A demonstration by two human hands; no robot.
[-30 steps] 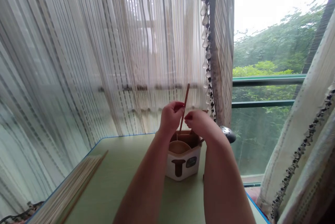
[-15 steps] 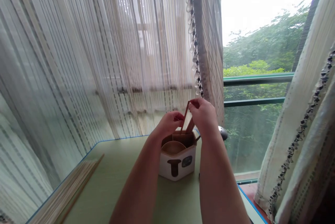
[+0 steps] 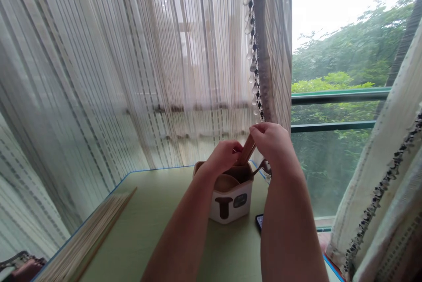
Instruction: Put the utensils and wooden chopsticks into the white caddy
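Note:
A white utensil holder [image 3: 231, 211] with a brown inside and divided compartments stands on the table. Reddish-brown chopsticks [image 3: 248, 149] lean up out of its back compartment in a tight bundle. My right hand [image 3: 272, 139] pinches their upper ends between thumb and fingers. Lower down, my left hand [image 3: 226, 155] is closed, its curled fingertips against the bundle's left side; their exact hold is partly hidden. A metal spoon [image 3: 263, 166] juts from the holder's right side, partly behind my right wrist.
Many long thin pale sticks [image 3: 89, 233] lie along the left edge of the pale green table [image 3: 141, 220]. A phone [image 3: 259, 221] sits beside my right forearm, partly covered. Striped curtains [image 3: 108, 75] hang behind, and a green railing [image 3: 336, 96] crosses the window.
The single chopstick held apart between my hands is now together with the bundle, and my right hand grips the bundle's top. The view has shifted slightly left.

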